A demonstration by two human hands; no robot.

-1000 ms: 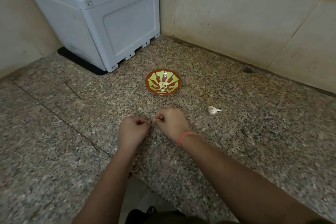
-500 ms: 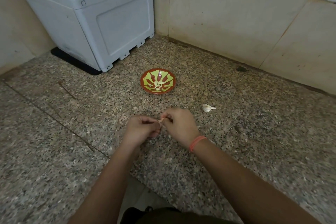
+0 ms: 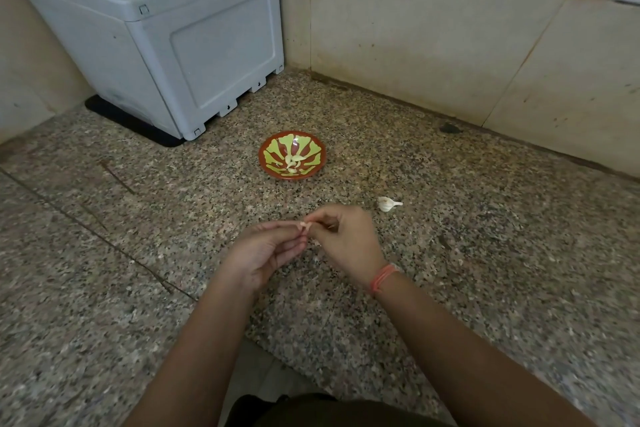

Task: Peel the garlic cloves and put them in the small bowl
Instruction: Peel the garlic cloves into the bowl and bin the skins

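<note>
Clove (image 3: pixel 303 226), small, pale pink, pinched between left hand (image 3: pixel 266 250) and right hand (image 3: pixel 346 239).

Left hand (image 3: pixel 265 253) and right hand (image 3: pixel 348 241) pinch a clove (image 3: pixel 303 226).

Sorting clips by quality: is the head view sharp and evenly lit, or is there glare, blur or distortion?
Head view: dim, even light, faint shadows; a small glint inside the bowl; wide-angle bending tilts the grey box and walls; the garlic clove pinched by left hand and right hand looks soft.
</note>
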